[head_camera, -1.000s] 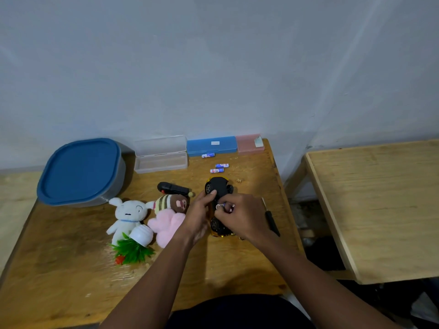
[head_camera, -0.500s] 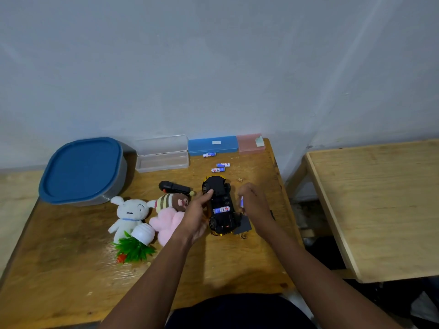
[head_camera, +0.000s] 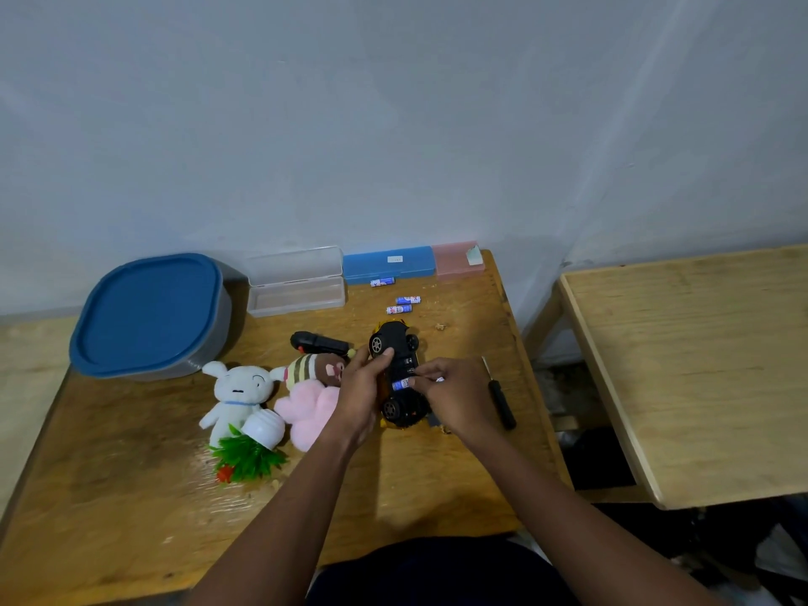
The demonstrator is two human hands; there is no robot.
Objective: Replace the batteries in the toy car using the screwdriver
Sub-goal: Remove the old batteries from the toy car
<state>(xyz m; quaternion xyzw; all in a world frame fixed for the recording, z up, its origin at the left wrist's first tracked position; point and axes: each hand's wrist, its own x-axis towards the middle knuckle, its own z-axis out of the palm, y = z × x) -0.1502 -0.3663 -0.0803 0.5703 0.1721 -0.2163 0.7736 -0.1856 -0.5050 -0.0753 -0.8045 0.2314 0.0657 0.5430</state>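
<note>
The black and yellow toy car [head_camera: 398,356] lies upside down on the wooden table [head_camera: 131,474], underside and wheels facing up. My left hand [head_camera: 363,389] grips its left side. My right hand [head_camera: 454,393] pinches a blue and white battery [head_camera: 438,380] at the open battery compartment, where another battery [head_camera: 401,384] sits. Three loose batteries [head_camera: 404,304] lie further back near the wall. The black-handled screwdriver [head_camera: 500,400] rests on the table just right of my right hand. A dark cover piece [head_camera: 433,424] lies under the car's near end.
Plush toys [head_camera: 238,393] and a small fake plant [head_camera: 247,457] lie left of the car, with a black object [head_camera: 319,342] behind them. A blue-lidded container [head_camera: 148,314], and clear [head_camera: 295,282], blue [head_camera: 389,264] and pink cases [head_camera: 457,260] line the back. A second table [head_camera: 699,365] stands to the right.
My right hand first drew away to the right from the car, holding a battery, and has now come back to the compartment with a battery pinched. The left hand kept hold of the car.
</note>
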